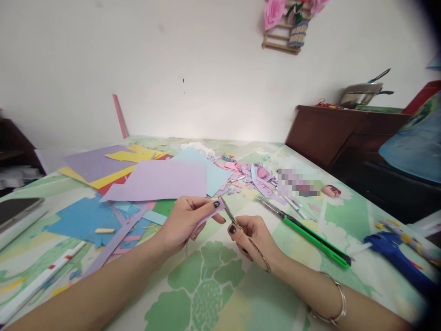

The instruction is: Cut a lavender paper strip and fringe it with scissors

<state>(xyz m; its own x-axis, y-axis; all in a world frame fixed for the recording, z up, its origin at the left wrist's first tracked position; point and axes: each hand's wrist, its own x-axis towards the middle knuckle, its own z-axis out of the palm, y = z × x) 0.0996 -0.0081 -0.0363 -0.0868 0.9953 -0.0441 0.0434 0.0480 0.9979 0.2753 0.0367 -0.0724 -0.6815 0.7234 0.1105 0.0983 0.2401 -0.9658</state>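
Left hand: its grip pinches a purple paper strip between thumb and fingers.
Right hand: its grip holds small scissors.
Scissor tips: right by the strip's end; I can't tell if they touch.
Purple strip's place: up over the tabletop, near a big purple sheet.
Green cutter: lying right of the hands.
Paper bits: piled behind the scissors.

A silver bracelet and dark nail polish show.

Lilac paper strip in left hand, scissors in right hand.
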